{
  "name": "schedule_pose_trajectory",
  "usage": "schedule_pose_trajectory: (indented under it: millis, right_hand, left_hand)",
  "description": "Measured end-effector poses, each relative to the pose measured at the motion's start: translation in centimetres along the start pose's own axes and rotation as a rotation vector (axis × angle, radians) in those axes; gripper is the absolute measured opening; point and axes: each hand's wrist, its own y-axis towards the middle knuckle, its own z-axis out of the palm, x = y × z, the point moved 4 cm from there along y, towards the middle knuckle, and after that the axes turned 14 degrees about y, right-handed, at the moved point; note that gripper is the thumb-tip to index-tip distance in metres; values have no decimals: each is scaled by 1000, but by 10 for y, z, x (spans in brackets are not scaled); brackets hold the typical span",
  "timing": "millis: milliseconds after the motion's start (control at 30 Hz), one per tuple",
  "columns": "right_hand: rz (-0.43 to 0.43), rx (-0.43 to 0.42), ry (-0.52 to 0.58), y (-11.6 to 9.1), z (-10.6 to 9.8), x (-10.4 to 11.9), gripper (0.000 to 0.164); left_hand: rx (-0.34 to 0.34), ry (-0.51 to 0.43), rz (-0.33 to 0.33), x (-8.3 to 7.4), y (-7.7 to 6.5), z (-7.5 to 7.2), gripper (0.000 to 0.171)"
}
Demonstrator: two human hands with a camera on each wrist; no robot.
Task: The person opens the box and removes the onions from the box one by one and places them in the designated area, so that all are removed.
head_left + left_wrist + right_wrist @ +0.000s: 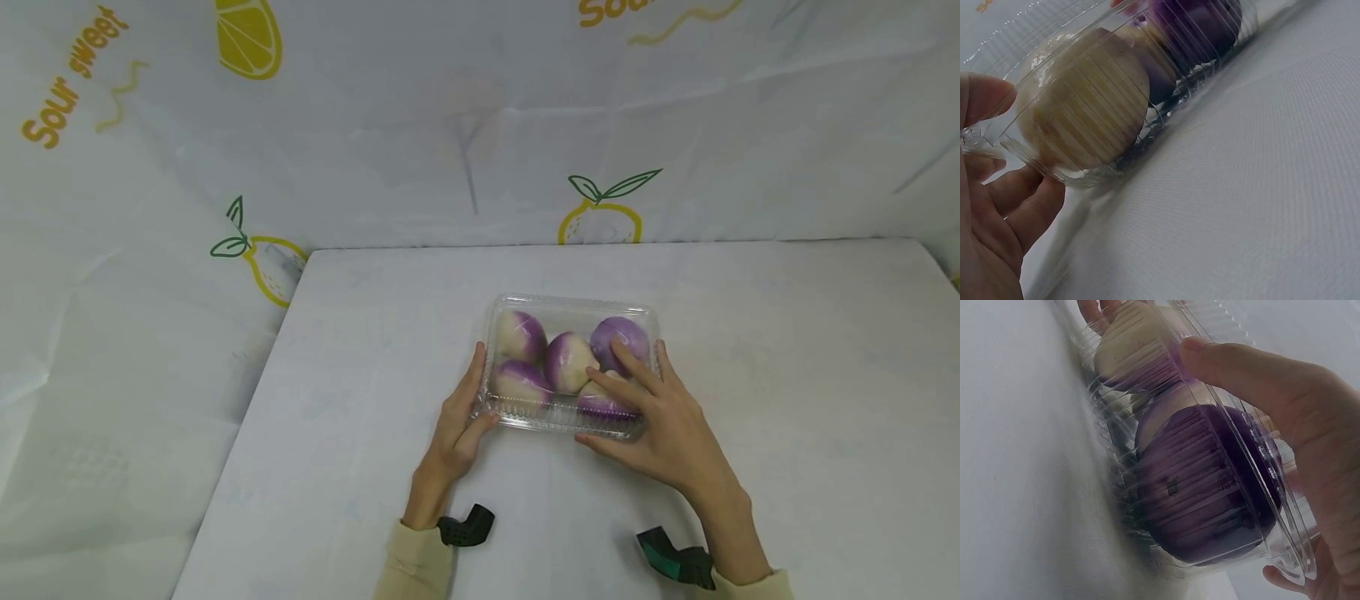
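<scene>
A clear plastic clamshell box with its lid down over the base rests on the white table, holding several purple-and-white turnips. At its left end, my left hand grips the box, thumb at the front corner and fingers along the side. My right hand spreads over the right part: two fingers lie on the lid, another finger is at the right side, and the thumb touches the front rim. In the right wrist view, the thumb lies against the lid's edge, above a mostly purple turnip.
The white tabletop extends around the box on all sides. Behind and to the left hangs a pale sheet printed with lemons and lettering. A dark device sits at the left wrist, another at the right.
</scene>
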Motion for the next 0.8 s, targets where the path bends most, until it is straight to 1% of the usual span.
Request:
schedule_pose_trajectory:
  millis: [200, 567, 667, 733, 800]
  right_hand:
    - [-3, -12, -13, 0, 1, 1, 80]
    - [-33, -44, -6, 1, 1, 2, 77]
    - [-47, -42, -5, 1, 1, 2, 76]
    - [-52, -45, 0, 1, 0, 0, 76]
    - [-44, -49, 12, 0, -2, -3, 75]
  left_hand:
    - [-10, 16, 1, -1, 0, 0, 78]
    - [-16, 10, -3, -2, 0, -1, 76]
    - [-30, 21, 24, -2, 1, -1, 76]
    - [-63, 29, 50, -1, 0, -2, 70]
    - [-96, 45, 91, 1, 0, -3, 65]
